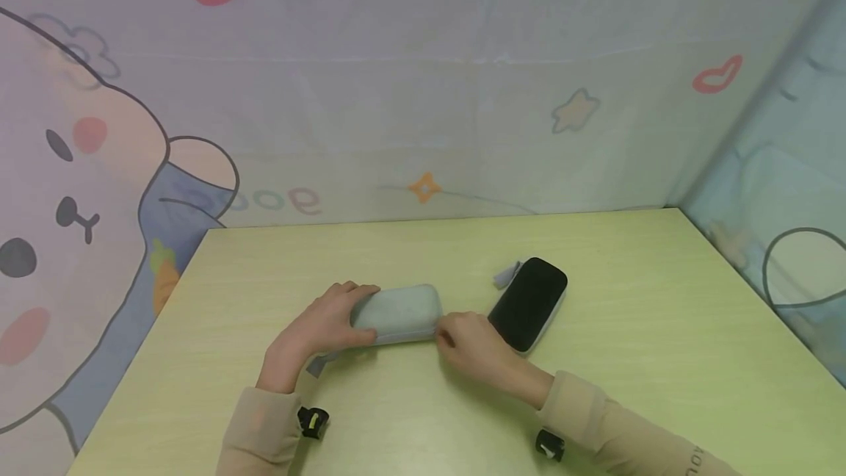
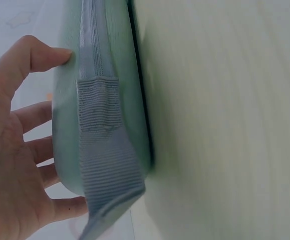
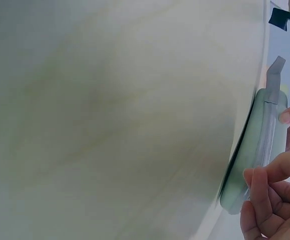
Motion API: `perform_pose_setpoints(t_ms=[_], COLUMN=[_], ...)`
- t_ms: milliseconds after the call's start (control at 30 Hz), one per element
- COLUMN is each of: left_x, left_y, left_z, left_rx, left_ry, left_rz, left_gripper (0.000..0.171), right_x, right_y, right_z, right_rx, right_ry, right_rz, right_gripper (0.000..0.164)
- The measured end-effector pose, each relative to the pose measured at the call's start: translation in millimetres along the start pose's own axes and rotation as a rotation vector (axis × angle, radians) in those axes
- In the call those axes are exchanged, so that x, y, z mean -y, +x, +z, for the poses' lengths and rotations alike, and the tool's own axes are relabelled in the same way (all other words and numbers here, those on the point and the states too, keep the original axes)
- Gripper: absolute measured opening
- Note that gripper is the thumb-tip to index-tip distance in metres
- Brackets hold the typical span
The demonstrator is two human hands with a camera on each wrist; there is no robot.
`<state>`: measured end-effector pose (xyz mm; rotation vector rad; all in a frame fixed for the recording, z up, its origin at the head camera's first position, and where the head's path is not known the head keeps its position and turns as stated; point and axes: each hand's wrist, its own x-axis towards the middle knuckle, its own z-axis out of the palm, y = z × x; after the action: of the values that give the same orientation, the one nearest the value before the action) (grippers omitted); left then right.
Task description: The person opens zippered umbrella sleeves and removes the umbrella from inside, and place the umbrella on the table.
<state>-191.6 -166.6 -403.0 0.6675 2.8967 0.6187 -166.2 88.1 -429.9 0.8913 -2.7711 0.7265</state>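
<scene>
A pale green zippered case (image 1: 402, 310) lies on the table with its grey zipper running along the side. My left hand (image 1: 325, 322) grips its left end, thumb on the near side and fingers across the top and far side. In the left wrist view a grey ribbed fabric loop (image 2: 107, 165) hangs from that end, where the zipper tape (image 2: 93, 45) stops. At the right front corner my right hand (image 1: 472, 344) has thumb and index finger pinched together on the zipper; the zipper pull itself is hidden by the fingertips. The case looks closed along the visible zipper.
Right of the case, just beyond my right hand, lies a black-topped case (image 1: 532, 303) with a light edge and a grey fabric loop (image 1: 507, 275). A printed cloth backdrop (image 1: 423, 94) stands behind the pale yellow table (image 1: 628, 278).
</scene>
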Motion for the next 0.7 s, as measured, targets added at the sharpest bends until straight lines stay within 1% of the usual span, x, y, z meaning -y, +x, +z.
perform_pose_setpoints(t_ms=[467, 700], left_x=[2.3, 1.2], left_y=[1.1, 0.7], left_z=[1.7, 0.9], left_rx=[-0.002, 0.000], left_ry=[-0.008, -0.012], left_rz=[0.005, 0.008], left_gripper=[0.065, 0.066], right_x=[7.0, 9.9], right_y=[3.7, 4.9], right_z=[1.8, 3.6], right_rx=[-0.001, -0.019], right_ry=[-0.019, -0.054], right_rz=[-0.026, -0.048], right_gripper=[0.029, 0.026])
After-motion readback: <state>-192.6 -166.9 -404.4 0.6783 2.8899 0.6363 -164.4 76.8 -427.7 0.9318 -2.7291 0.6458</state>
